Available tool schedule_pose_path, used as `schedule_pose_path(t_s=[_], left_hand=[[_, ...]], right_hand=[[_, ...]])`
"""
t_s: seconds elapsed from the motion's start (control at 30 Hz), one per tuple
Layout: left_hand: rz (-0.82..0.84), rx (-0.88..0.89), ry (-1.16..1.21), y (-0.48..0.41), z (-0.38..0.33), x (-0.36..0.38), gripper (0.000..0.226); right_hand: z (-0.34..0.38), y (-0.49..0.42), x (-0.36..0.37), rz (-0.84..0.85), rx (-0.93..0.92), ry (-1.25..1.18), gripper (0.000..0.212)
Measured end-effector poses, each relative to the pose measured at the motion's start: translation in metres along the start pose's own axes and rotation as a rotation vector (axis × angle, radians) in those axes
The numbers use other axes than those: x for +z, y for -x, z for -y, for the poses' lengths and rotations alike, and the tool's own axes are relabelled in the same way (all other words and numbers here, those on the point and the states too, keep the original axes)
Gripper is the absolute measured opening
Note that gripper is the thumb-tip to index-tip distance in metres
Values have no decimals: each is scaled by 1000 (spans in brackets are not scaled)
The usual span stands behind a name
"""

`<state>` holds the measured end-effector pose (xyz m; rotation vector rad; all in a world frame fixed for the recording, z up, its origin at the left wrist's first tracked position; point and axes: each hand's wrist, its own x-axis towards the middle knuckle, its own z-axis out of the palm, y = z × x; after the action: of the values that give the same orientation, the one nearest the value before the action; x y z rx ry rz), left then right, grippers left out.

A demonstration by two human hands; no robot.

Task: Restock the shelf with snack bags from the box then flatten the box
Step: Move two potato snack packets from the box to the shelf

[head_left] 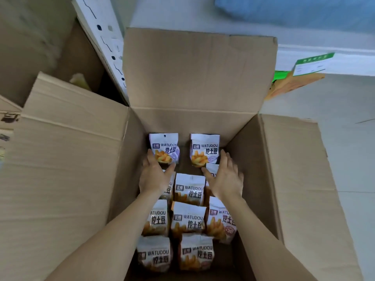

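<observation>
A large brown cardboard box point(253, 151) stands open below me with all its flaps spread out. Several white WATUDOU snack bags lie on its bottom. Two bags sit at the far end, one on the left point(165, 147) and one on the right point(205, 149). My left hand point(155, 175) reaches in with straight fingers beside the far left bag. My right hand point(225, 177) reaches in the same way beside the far right bag. Neither hand grips a bag. More bags point(188, 189) lie nearer, partly under my forearms.
Another brown carton point(30, 37) stands at the upper left beside a white printed carton point(101, 37). An orange and green pack with a label point(300, 78) lies on the pale floor at the right. Something blue point(304, 9) lies at the top right.
</observation>
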<state>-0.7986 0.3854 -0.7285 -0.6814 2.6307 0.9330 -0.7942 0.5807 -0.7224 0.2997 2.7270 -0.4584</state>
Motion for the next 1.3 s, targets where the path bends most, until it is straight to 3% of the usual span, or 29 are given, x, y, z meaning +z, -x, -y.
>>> schedule_pose_path(t_s=[0.17,0.3,0.5,0.67,1.03,1.3], left_hand=[[11,-67,76,-49,21,32,95],[45,-148,168,-76,31,48,81],[4,-143,275,-90,43,58,71],[-79,-47,216,-82,40,60,50],[-192,18,250,-30,7,9,41],[-166,8,267,35,-10,-42,42]], right_hand=[[-12,-47,33,-31,33,-71,87],[-15,-75,53,-13,71,-147,89],[-16,-93,65,-21,105,-385,60],[-10,-88,62,-79,42,-473,54],[14,-46,4,-161,-9,-543,44],[17,16,-47,-171,11,-561,45]])
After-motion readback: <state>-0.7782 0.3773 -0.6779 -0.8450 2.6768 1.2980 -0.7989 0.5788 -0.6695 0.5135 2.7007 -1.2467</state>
